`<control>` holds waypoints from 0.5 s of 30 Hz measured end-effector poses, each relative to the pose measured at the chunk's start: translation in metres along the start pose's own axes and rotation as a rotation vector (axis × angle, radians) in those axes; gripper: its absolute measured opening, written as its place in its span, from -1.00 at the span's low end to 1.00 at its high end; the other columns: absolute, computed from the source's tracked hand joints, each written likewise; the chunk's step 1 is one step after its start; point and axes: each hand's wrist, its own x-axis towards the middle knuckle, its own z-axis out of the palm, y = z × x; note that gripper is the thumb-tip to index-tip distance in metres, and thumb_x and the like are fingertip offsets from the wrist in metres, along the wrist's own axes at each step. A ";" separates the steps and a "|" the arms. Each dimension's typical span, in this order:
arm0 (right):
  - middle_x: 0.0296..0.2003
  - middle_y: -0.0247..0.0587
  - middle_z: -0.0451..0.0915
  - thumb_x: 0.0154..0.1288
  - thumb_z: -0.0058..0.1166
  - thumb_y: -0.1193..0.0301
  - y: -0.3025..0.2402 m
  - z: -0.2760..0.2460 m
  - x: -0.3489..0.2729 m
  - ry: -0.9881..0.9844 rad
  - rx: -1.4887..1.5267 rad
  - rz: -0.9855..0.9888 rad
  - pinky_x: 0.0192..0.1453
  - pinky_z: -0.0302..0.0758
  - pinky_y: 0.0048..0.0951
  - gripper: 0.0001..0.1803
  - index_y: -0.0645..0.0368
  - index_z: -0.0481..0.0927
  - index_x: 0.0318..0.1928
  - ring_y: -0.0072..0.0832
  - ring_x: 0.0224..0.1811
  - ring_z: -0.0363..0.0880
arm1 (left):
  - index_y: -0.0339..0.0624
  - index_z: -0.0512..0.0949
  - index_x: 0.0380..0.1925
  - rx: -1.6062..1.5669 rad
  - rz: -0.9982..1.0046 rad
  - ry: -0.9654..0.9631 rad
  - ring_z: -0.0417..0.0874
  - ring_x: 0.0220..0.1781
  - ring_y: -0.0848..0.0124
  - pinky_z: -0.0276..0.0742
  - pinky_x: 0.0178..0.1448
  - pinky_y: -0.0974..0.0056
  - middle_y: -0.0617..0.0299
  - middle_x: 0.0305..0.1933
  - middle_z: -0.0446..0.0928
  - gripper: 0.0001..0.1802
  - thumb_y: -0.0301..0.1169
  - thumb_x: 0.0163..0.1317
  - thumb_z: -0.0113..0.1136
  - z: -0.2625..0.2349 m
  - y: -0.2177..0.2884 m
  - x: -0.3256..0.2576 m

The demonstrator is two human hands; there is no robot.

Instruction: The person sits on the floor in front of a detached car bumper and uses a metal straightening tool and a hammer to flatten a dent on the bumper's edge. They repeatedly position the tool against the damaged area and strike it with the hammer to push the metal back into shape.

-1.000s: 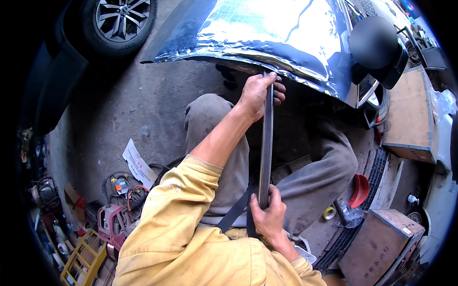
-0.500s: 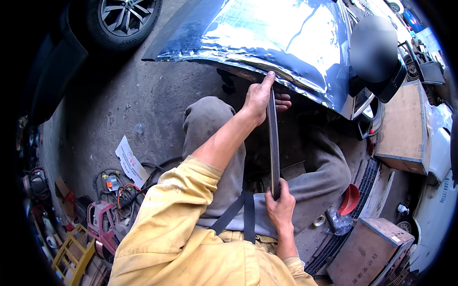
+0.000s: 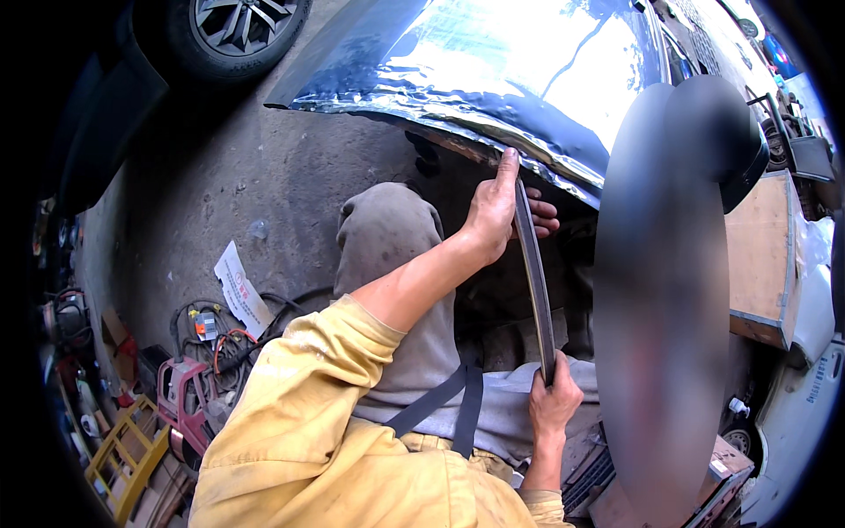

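Observation:
A dented, shiny dark-blue car panel, its lower edge crumpled, stands in front of me. Against that edge rests the upper end of a long, flat metal bar, slanting down to the right toward my lap. My left hand holds the bar near its top, thumb up by the panel edge and fingers reaching past the bar's far side. Lower down, the fingers of my right hand are wrapped round the bar's bottom end. Where exactly the tip meets the panel is hard to make out.
A car wheel stands at the upper left. Tangled cables, a torn white card, a pink metal frame and a yellow frame lie at left. A wooden box stands at right, beside a large blurred patch.
Both hands and the bar have shifted right, the bar's lower end more than its top, so it slants more. A blurred patch now covers much of the right side.

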 end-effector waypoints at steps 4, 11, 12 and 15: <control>-0.48 0.09 0.62 0.06 0.16 0.55 0.033 0.029 0.025 -0.007 -0.005 -0.044 -0.36 0.52 -0.07 -0.68 0.17 0.60 -0.10 0.05 -0.44 0.62 | -0.42 0.45 -0.20 0.097 0.118 0.037 0.76 -0.24 0.04 0.75 -0.16 0.07 -0.12 -0.25 0.62 -0.08 0.42 0.32 -0.26 0.001 -0.005 0.011; -0.49 0.08 0.62 0.02 0.09 0.58 0.046 0.053 0.031 -0.024 0.048 -0.043 -0.38 0.53 -0.09 -0.70 0.20 0.61 -0.16 0.03 -0.45 0.63 | -0.37 0.55 -0.36 0.305 0.197 0.158 0.73 -0.47 0.25 0.72 -0.30 0.20 0.08 -0.47 0.61 -0.10 0.39 0.36 -0.28 0.004 -0.014 0.013; -0.48 0.08 0.62 0.01 0.09 0.58 0.049 0.058 0.033 -0.011 0.068 -0.062 -0.38 0.53 -0.10 -0.70 0.23 0.61 -0.16 0.03 -0.45 0.63 | -0.35 0.54 -0.41 0.370 0.210 0.195 0.72 -0.47 0.28 0.70 -0.31 0.22 0.09 -0.48 0.61 -0.11 0.38 0.37 -0.29 0.002 -0.017 0.018; -0.47 0.09 0.62 -0.03 0.08 0.57 0.063 0.075 0.034 0.029 0.089 -0.116 -0.34 0.57 -0.12 -0.67 0.31 0.61 -0.16 0.02 -0.44 0.64 | -0.29 0.53 -0.58 0.549 0.255 0.318 0.68 -0.50 0.38 0.63 -0.36 0.30 0.15 -0.55 0.59 -0.12 0.36 0.39 -0.30 -0.004 -0.028 0.030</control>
